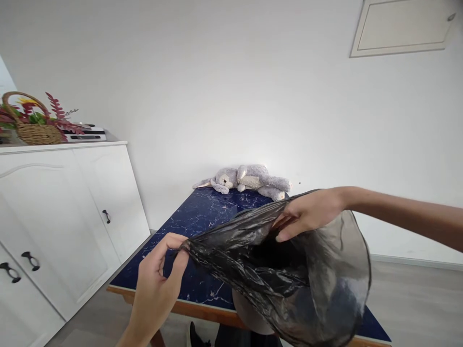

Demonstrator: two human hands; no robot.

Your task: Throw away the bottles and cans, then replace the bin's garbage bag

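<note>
A thin black plastic bag [231,250] spreads over the near part of the table, its mouth gaping toward me. My left hand [157,274] pinches the gathered left end of the bag between thumb and fingers. Inside the mouth is my right hand [306,217], coming from the right, with its fingers bent against the far side of the bag and its thumb a little apart. Under the bag a pale rounded object [249,313] shows only in part, and its kind is hidden.
The blue marble-patterned table [202,209] has a wooden edge. A grey plush rabbit [249,178] lies on its far end against the wall. To the left stands a white cabinet [47,202] carrying a wicker flower basket [38,134] and a white-and-black device [88,135].
</note>
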